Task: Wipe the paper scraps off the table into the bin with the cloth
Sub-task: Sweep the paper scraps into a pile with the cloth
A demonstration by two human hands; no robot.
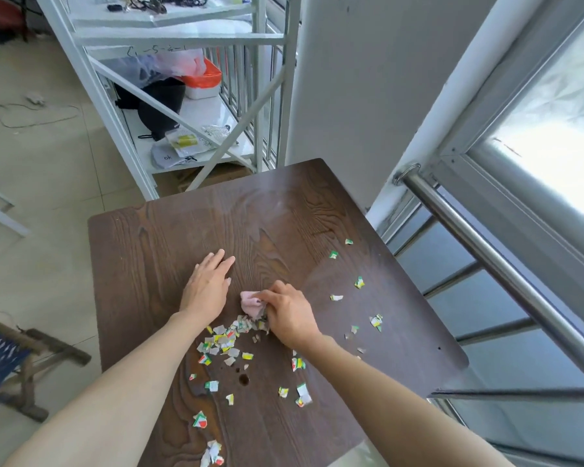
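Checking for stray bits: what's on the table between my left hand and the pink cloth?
In the head view, only bare table shows between the left hand and the cloth.

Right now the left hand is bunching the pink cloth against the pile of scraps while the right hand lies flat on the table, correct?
Not quite: the hands are swapped. In the head view the right hand is bunching the pink cloth against the pile of scraps, while the left hand lies flat on the table.
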